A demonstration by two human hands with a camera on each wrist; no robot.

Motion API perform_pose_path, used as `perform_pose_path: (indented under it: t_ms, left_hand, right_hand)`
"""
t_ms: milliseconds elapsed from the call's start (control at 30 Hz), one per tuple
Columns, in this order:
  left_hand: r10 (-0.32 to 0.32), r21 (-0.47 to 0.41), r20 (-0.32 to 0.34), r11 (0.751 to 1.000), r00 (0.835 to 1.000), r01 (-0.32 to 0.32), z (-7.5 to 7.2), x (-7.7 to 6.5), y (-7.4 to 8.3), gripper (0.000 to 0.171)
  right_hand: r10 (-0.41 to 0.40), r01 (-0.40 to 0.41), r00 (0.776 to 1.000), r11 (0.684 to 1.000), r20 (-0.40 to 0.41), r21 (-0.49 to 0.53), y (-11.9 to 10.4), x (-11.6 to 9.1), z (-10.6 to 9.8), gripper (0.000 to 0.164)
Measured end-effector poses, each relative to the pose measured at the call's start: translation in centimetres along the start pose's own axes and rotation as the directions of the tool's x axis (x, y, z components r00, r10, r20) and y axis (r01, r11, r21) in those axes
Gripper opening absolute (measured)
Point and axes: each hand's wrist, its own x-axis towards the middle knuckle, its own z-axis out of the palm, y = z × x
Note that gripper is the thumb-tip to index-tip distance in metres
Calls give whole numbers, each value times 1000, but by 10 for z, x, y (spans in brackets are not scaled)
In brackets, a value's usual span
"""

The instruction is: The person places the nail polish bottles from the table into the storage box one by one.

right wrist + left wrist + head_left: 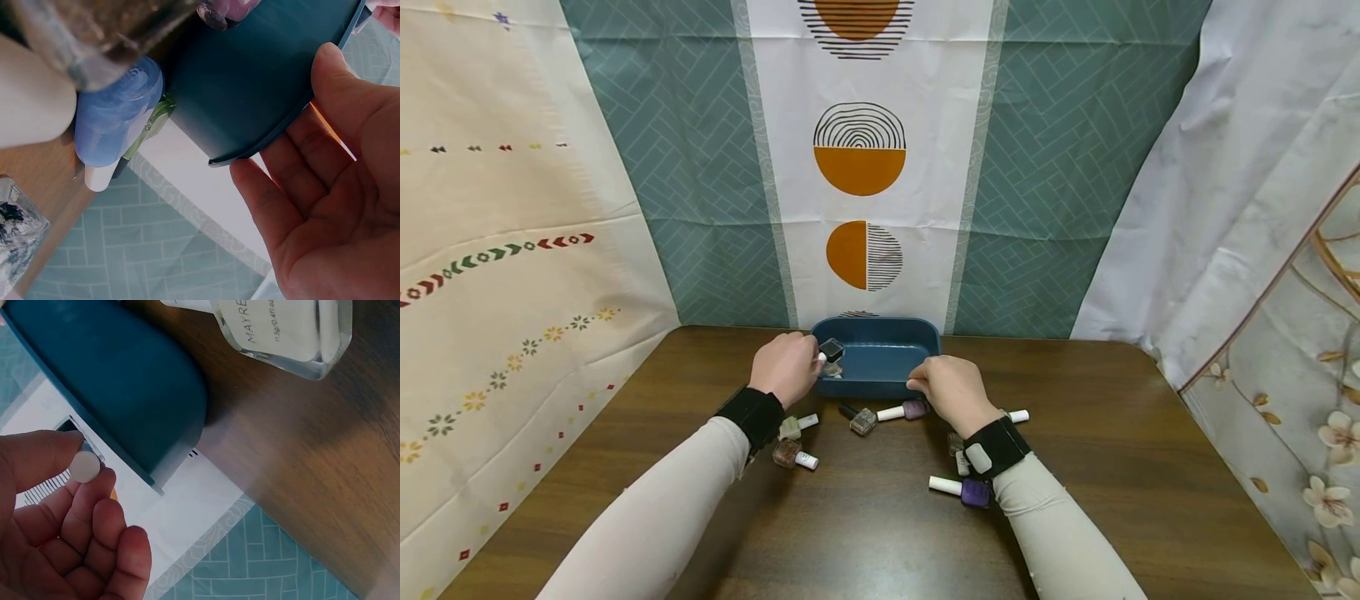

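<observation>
My left hand (786,367) pinches a nail polish bottle (831,350) by its white cap (85,467), between thumb and fingertips. The bottle is held over the left end of a blue plastic bin (880,389). Beneath it, a small pale nail polish bottle (833,370) lies inside the bin; its details are too small to tell. My right hand (951,385) grips the bin's rim at the front right corner, with the thumb (329,69) on one side and fingers around the other.
Before the bin lie a glittery bottle (863,422) and a mauve one (914,409). A pale green bottle (790,429) and a brown one (787,453) are at left. A purple bottle (975,493) lies near my right wrist, which partly covers others. Patterned cloth (715,250) hangs behind the table.
</observation>
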Motion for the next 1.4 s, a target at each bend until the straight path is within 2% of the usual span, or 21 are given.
perform_pose_path:
  t_ms: [167,367,767,1000,1200,1400]
  left_hand:
    - [8,31,-13,999,1000,-7,4,6,1,17]
    - [14,73,2,997,1000,-14,6,13,5,21]
    - [15,123,2,992,1000,-15,7,20,12,21]
    - [5,132,9,991,1000,-6,16,27,10,20]
    - [-2,188,36,982,999,-5,28,36,10,18]
    - [-31,208,69,978,997,16,29,39,14,25]
  right_hand:
    - [3,-3,1000,1000,5,-5,1,0,0,10]
    - [-4,4,1000,1000,4,-8,1,0,-1,9]
    - [7,-7,1000,1000,11,15,0,0,-3,12]
    - [8,-8,1000,1000,17,12,1,0,-2,13]
    - [4,-4,1000,1000,11,13,1,0,-2,12]
    - [1,-1,1000,1000,3,2,1,1,-1,10]
